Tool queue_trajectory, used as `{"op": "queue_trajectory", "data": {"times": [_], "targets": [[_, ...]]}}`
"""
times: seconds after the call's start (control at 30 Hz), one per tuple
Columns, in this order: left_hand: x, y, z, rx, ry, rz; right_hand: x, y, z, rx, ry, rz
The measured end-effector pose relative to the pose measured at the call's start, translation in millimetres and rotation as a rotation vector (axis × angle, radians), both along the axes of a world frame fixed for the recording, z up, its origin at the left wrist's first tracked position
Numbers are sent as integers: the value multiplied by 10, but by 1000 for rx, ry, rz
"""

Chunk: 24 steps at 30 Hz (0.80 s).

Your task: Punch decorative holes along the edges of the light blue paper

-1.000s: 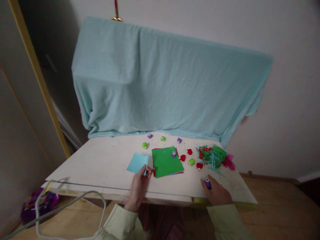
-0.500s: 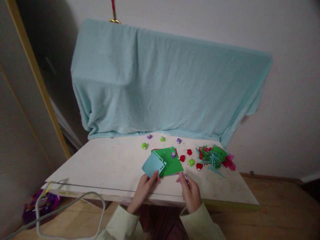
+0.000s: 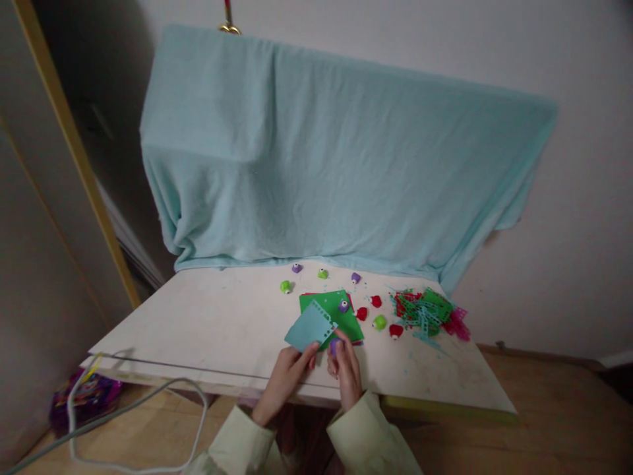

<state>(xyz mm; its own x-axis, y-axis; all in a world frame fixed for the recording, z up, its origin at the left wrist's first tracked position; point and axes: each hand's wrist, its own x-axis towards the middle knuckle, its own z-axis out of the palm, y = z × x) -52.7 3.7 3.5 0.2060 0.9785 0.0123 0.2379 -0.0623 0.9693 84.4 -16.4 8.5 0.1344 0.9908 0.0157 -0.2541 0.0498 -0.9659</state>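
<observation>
On white tabletop (image 3: 188, 316), over green sheet stk (image 3: 352, 326), we've blue sheet (image 3: 307, 330) pinched in L hand (image 3: 291, 369), R hand (image 3: 347, 368) gripping purple punch (image 3: 335, 347) nr its holed edge (contact unclear); step prob edge-punching, next move needs punch aligned w/ unpunched edge.

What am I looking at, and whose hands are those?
These are a person's bare hands, not a machine. Every picture comes from one camera on that person's head, looking forward and down. The left hand holds a light blue sheet with holes along an edge. The right hand holds a small purple gadget close to it. On the white table are a stack of coloured sheets, green on top, a pile of holey scraps, and small red, green and purple gadgets, one on the stack.
</observation>
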Motion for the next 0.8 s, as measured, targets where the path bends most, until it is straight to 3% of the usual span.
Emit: {"op": "queue_trajectory", "data": {"times": [0.1, 0.3, 0.63, 0.8], "targets": [[9, -17, 29, -30, -15, 3, -4, -18, 9, -23, 77, 33], [20, -38, 78, 23, -37, 22, 11, -65, 100, 47, 33, 73], [25, -22, 15, 149, 24, 78, 49, -42, -13, 37, 29, 82], [15, -23, 23, 153, 69, 38, 47, -40, -25, 23, 39, 72]]}}
